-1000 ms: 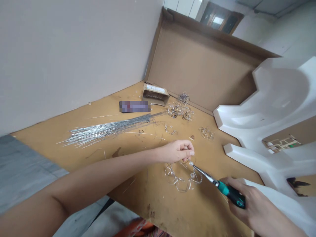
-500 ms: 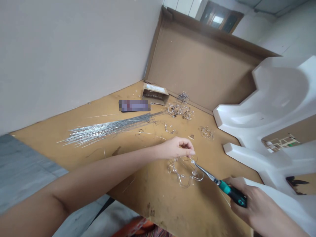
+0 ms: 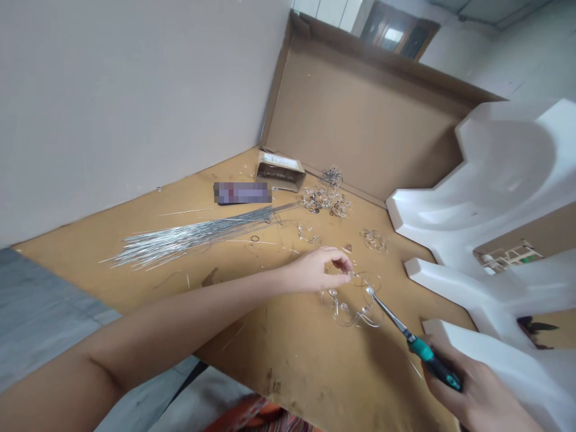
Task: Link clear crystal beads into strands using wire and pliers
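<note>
One small cardboard box (image 3: 281,160) lies open beyond the left hand (image 3: 321,270) in the head view, its glinting contents too small to tell; a wire bundle (image 3: 193,237) spreads over the table (image 3: 315,372) ahead and leftward, a tangle of wire pieces (image 3: 326,199) straight beyond; the left hand narrowly pinches a beaded wire ring (image 3: 344,307) between both hands; the right hand (image 3: 476,384) grips pliers (image 3: 416,344), tip at a bead (image 3: 369,290).
</note>
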Available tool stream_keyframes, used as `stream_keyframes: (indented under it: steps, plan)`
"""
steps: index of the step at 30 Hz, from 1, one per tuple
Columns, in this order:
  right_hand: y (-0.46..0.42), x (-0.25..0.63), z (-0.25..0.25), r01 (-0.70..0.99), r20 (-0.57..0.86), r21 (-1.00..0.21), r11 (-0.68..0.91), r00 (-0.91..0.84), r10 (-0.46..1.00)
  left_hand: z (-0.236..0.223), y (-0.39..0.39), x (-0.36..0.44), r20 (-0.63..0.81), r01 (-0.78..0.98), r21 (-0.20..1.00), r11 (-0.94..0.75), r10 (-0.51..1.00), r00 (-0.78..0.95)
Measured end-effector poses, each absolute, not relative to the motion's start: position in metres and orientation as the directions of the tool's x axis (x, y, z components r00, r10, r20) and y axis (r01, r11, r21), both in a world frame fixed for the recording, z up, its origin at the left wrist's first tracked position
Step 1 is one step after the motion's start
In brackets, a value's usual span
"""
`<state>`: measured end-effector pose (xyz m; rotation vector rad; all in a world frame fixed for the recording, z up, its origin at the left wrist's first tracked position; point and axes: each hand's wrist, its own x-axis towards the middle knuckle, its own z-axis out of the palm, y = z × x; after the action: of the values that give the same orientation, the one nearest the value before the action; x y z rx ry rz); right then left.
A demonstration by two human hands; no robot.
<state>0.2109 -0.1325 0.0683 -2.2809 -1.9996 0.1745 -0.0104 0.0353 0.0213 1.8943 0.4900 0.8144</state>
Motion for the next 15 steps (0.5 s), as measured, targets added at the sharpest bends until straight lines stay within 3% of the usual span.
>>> stream_keyframes:
  steps: [3, 8, 15]
  plan:
    - [-0.136, 0.214, 0.061, 0.958, -0.102, -0.241, -0.158, 0.137, 0.985, 0.015, 0.037, -0.009, 0.282, -0.060, 0.926, -0.372, 0.577, 0.767]
    - [-0.140, 0.215, 0.052, 0.943, -0.089, -0.299, -0.147, 0.126, 0.988, 0.009, 0.036, -0.004, 0.216, -0.056, 0.956, -0.288, 0.564, 0.797]
    - [-0.142, 0.224, 0.043, 0.959, -0.182, -0.194, -0.205, 0.170, 0.968, 0.011, 0.028, -0.003, 0.215, -0.036, 0.956, -0.292, 0.613, 0.760]
